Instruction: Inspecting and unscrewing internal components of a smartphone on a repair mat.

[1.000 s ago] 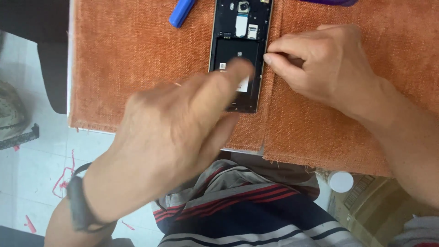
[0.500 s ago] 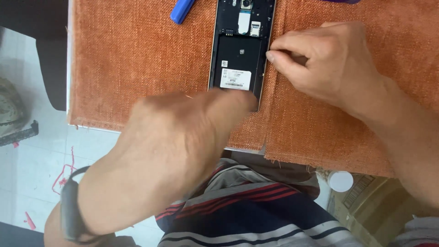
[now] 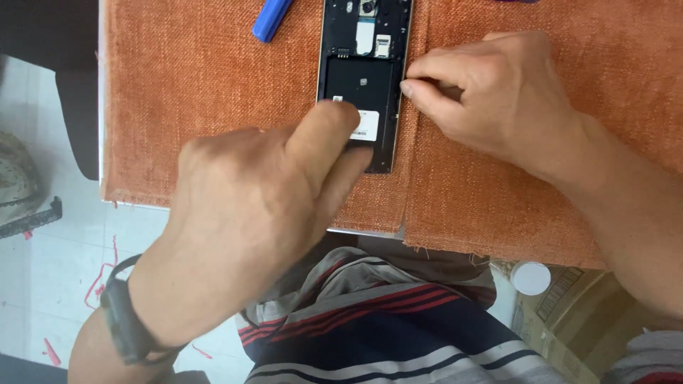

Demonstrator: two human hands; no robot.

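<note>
Phone (image 3: pixel 364 85), back cover off, lies at the far edge of the orange cloth (image 3: pixel 213 107). Left hand (image 3: pixel 263 206) pins its near end with thumb and fingers; right hand (image 3: pixel 491 92), fingertips pinched together, steadies its right edge. Blue tool (image 3: pixel 270 18) lies far left.

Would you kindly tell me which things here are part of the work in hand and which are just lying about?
In use:
- opened phone
- left hand, on its lower end
- right hand, at its right edge
- orange cloth beneath

Lying about:
- blue tool
- white cap
</note>
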